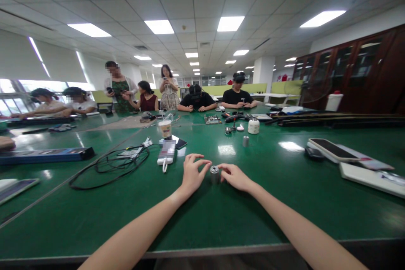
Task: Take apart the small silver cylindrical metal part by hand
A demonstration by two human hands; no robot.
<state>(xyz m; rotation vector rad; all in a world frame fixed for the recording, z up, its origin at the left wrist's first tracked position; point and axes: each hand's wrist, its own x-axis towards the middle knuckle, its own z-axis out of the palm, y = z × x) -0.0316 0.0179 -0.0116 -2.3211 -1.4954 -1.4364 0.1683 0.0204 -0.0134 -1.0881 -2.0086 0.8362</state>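
A small grey metal cylinder [214, 174] with a dark recess in its top stands upright on the green table, between my two hands. My left hand [193, 174] is at its upper left, thumb and a fingertip brought together near the rim; whatever is pinched there is too small to make out. On the other side, my right hand [234, 176] has its index finger reaching to the cylinder's top edge. Its thumb is apart, lower beside the wall, and the other fingers are curled. A second, similar metal cylinder [246, 141] stands farther back.
Left of my hands lie a white device with a cable loop [166, 154], a drink cup [165, 128] and a coiled black cable [110, 164]. Phones [332, 150] lie at right. A white round jar [253, 126] stands beyond. Several people are around the table's far side.
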